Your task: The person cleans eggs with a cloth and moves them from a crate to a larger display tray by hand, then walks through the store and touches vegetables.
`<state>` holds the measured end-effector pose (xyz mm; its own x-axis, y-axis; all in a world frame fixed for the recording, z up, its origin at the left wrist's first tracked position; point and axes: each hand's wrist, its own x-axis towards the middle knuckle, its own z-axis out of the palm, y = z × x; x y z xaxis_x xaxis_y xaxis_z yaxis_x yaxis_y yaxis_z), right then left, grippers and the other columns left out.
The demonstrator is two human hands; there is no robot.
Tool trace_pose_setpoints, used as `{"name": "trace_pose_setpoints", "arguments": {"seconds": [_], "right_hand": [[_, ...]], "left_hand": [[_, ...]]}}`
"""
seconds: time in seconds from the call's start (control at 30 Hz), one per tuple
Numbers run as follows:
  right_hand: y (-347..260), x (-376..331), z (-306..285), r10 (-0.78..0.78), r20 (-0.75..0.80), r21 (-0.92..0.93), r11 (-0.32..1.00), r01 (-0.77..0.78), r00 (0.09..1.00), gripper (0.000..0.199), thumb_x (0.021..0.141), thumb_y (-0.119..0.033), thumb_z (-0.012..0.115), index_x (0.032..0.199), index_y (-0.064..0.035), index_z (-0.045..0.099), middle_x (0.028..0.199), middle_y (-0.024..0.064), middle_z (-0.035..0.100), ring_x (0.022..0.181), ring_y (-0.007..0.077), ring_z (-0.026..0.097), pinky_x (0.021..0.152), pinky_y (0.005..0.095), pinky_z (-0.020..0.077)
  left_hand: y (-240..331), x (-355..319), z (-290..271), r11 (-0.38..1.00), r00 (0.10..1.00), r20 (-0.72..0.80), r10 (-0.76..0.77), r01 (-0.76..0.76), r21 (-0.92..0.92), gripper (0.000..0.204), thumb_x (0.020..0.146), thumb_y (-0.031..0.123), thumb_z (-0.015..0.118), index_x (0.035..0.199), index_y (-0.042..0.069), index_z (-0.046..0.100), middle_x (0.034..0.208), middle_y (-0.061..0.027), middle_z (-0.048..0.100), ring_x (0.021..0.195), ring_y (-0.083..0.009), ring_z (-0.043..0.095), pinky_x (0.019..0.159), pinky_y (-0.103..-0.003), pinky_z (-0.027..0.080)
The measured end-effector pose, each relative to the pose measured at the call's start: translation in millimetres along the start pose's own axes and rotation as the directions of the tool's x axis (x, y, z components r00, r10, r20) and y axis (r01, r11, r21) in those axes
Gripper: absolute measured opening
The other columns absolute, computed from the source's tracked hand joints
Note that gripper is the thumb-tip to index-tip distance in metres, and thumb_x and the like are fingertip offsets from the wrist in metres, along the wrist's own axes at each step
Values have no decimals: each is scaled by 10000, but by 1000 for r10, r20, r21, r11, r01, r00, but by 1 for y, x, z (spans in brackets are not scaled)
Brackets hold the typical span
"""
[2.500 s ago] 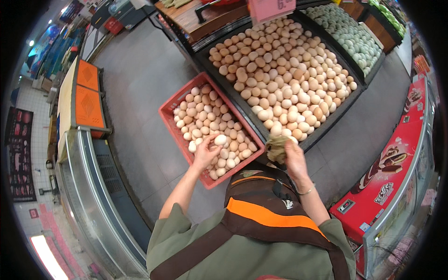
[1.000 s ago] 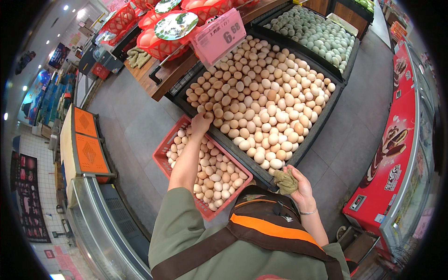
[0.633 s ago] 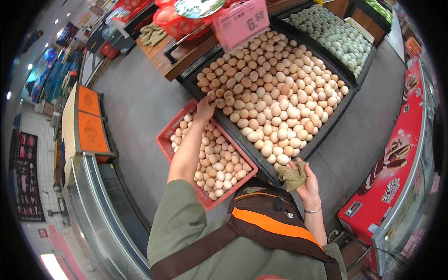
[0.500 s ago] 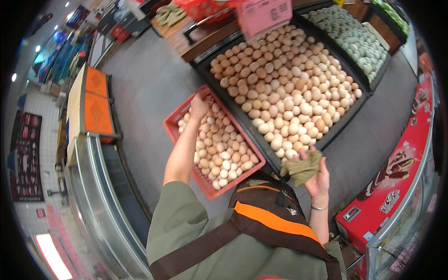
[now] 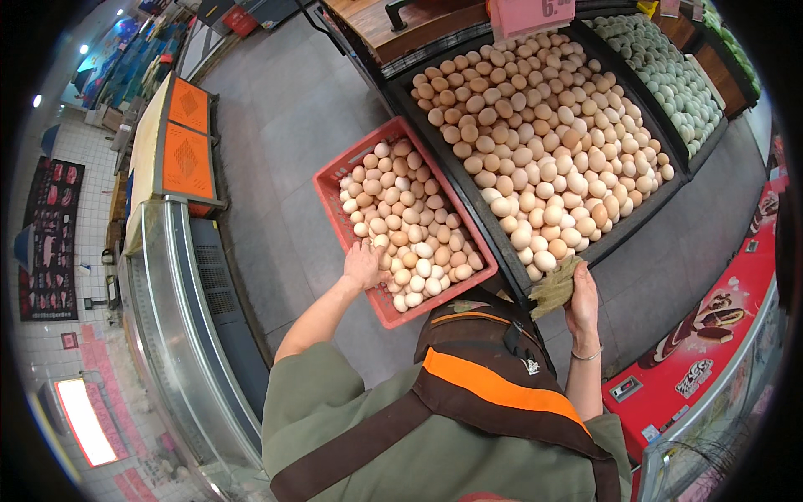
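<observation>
My left hand reaches over the left wall of a red plastic crate. Its fingers and thumb are apart and touch the eggs inside, which are brown and cream; the fingertips are partly hidden among them. In my right hand is a crumpled olive-brown cloth, gripped between thumb and fingers. The cloth is close to the near corner of a large black-edged display bin, where brown eggs lie heaped. The crate sits against the bin's left edge.
Pale green eggs fill another bin at the far right. A red freezer stands to my right, a glass-fronted case to my left. Grey tiled floor runs between. A pink sign hangs above the eggs.
My left hand has come from the crate's far end back to its near left side, fingers now spread on the eggs. The right hand still holds the cloth, now more flattened. The view has shifted.
</observation>
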<state>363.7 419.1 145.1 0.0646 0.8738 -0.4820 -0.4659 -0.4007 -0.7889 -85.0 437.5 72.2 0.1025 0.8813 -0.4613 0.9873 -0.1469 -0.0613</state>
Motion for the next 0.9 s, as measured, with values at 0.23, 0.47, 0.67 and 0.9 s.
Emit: {"name": "trace_pose_setpoints", "arguments": {"seconds": [0.23,0.47,0.67,0.9], "right_hand": [[3,-10,7,21,4,39,999,-21,1000,414,1036,-360,410,1189,-2,553,1103,74,626,969,165,611,873,317,505],[7,-12,4,24,55,40,999,-26,998,412,1039,-336,412,1179,20,566,1101,80,633,974,157,620,861,310,515],[9,-8,3,37,50,61,997,-40,998,406,1042,-321,403,1227,14,539,1156,88,627,1021,171,620,898,322,507],[0,-3,12,32,54,61,998,-35,998,428,1041,-329,404,1266,19,513,1189,86,609,1044,169,609,905,314,501]], "left_hand": [[11,20,4,980,986,74,-147,135,145,711,714,615,669,1197,109,541,1125,-205,579,1069,-312,509,901,-389,427],[16,26,8,972,962,145,-233,231,35,678,628,344,738,1224,105,518,1212,-237,506,1105,-360,494,921,-418,449],[22,19,10,973,976,77,-203,210,-94,685,607,254,753,1220,70,510,1222,-253,455,1093,-395,481,919,-438,478],[20,17,9,956,974,57,-221,228,-187,745,584,236,758,1238,29,467,1290,-301,410,1141,-435,456,953,-451,464]]}}
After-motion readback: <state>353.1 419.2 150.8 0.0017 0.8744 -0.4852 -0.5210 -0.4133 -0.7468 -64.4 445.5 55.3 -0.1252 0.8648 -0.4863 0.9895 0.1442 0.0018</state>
